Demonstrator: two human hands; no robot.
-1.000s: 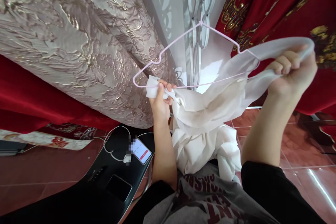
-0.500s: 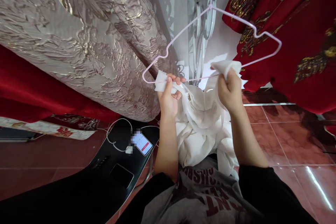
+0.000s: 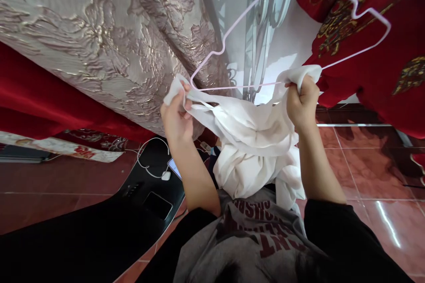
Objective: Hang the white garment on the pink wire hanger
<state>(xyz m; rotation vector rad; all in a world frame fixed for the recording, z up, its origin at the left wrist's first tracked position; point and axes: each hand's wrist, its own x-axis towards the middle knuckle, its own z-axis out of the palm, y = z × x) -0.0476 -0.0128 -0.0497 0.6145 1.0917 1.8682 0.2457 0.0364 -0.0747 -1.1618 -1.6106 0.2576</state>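
A thin white garment (image 3: 252, 141) hangs bunched between both my hands, its lower part piled on my lap. My left hand (image 3: 175, 117) is closed on its left corner, raised beside the left end of a pale pink wire hanger (image 3: 232, 40). My right hand (image 3: 302, 104) is closed on the garment's right corner, just under the hanger's bottom bar. The hanger hangs in front of me, its hook out of view at the top.
A beige embossed floral fabric (image 3: 99, 44) hangs at the left, red gold-embroidered cloth (image 3: 381, 66) at the right. A black seat (image 3: 146, 194) with a white cable and a phone stands at the lower left on the red tiled floor (image 3: 365, 172). A white ornate grille (image 3: 262, 31) is behind the hanger.
My right hand came in from far right to the hanger's bar, then both hands spread apart, stretching the garment's top edge. The hanger sits higher and further right in view.
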